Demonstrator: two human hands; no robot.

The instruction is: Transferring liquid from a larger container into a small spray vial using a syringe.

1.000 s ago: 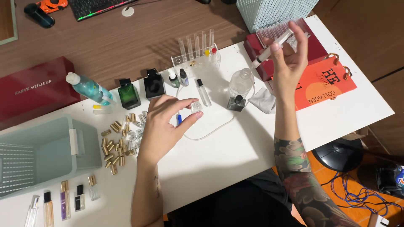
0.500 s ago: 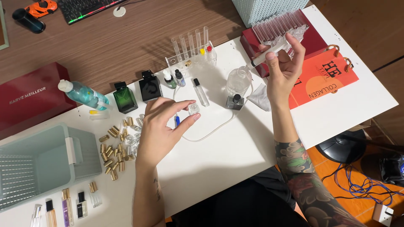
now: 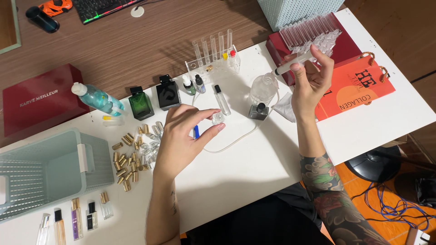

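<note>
White tabletop (image 3: 254, 177) fills the middle of the frame, laid over a brown wooden desk (image 3: 136, 50) that shows along the top. Your pale green slatted plastic basket (image 3: 41, 172) sits at the left edge, and a dark red flat box (image 3: 36, 102) lies above it. An orange paper bag with rope handles (image 3: 359, 88) rests at the right, just under a second dark red box carrying a row of clear glass tubes (image 3: 313, 29).

Your left hand (image 3: 181, 138) hovers at the centre of the frame, thumb and forefinger pinched on a small clear glass vial (image 3: 218, 118). Your right hand (image 3: 311, 81) is raised in the upper right, fingers closed around a white syringe (image 3: 290, 66) whose tip points left, toward a round clear glass bottle (image 3: 263, 88).

A clear plastic tube rack (image 3: 213, 56) stands at upper centre. Left of it sit a black square perfume bottle (image 3: 167, 94), a green square perfume bottle (image 3: 141, 103) and a tipped teal plastic bottle (image 3: 96, 98). Gold metal caps (image 3: 127, 156) lie scattered left of your left wrist. Five slim filled spray vials (image 3: 75, 220) line the lower left corner.
</note>
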